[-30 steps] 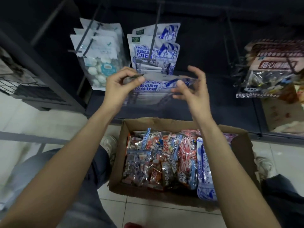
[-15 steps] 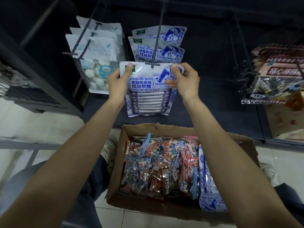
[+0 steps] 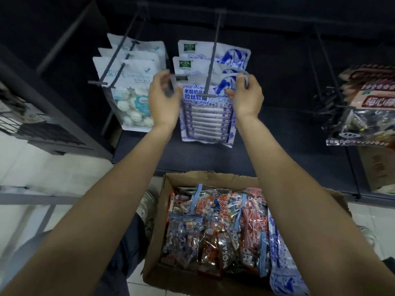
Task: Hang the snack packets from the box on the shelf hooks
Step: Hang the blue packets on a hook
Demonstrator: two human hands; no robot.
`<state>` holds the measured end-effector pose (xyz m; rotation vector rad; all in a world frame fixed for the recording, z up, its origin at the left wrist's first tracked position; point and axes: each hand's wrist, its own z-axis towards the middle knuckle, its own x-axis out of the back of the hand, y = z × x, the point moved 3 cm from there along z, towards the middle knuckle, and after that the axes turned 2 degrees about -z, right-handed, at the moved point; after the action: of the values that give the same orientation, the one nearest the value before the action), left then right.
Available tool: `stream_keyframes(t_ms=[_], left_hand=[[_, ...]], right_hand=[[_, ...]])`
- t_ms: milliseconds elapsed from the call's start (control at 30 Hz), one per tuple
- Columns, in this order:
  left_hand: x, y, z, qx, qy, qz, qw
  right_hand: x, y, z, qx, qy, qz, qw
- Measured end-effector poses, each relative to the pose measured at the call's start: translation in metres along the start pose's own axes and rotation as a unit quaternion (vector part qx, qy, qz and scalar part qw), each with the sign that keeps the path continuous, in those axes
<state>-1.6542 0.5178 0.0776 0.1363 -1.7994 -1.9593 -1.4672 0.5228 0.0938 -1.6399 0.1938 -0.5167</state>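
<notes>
you pinch the top corners of the blue-and-white packet with your left hand and right hand, threading it onto the middle hook behind which two hang, while the box remains mostly full.

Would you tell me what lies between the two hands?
In the head view, the blue-and-white packet and the hook lie between the left hand and right hand.

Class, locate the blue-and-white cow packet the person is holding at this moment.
In the head view it is upper centre, the blue-and-white cow packet gripped between the left hand and right hand, on the middle hook, above the cardboard box.
</notes>
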Motion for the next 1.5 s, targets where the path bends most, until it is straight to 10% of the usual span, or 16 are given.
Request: stream_keyframes(t_ms=[233,467,700,967,1100,1333,1500], left_hand=[[-0.027,-0.010,-0.007,-0.029,-0.223,0.096,0.970],[-0.042,-0.018,-0.107,-0.066,-0.303,0.201,0.929],[-0.091,-0.057,-0.237,-0.019,-0.423,0.282,0.861],[-0.136,-0.116,-0.344,0.182,-0.557,0.303,0.751],[-0.151,-0.123,-0.360,0.234,-0.528,0.259,0.775],[-0.110,-0.113,-0.344,0.240,-0.506,0.325,0.762],[-0.069,-0.085,-0.326,0.146,-0.523,0.337,0.769]], right_hand=[[-0.009,0.008,0.003,0.009,-0.095,0.050,0.994],[0.102,0.100,-0.089,0.031,-0.079,-0.140,0.986],[0.229,0.238,-0.157,-0.176,-0.120,-0.352,0.911],[0.280,0.321,-0.194,-0.439,-0.073,-0.229,0.866],[0.280,0.322,-0.193,-0.392,-0.072,-0.136,0.907],[0.249,0.303,-0.198,-0.337,-0.252,-0.289,0.860],[0.236,0.235,-0.188,-0.013,-0.257,-0.419,0.871]])
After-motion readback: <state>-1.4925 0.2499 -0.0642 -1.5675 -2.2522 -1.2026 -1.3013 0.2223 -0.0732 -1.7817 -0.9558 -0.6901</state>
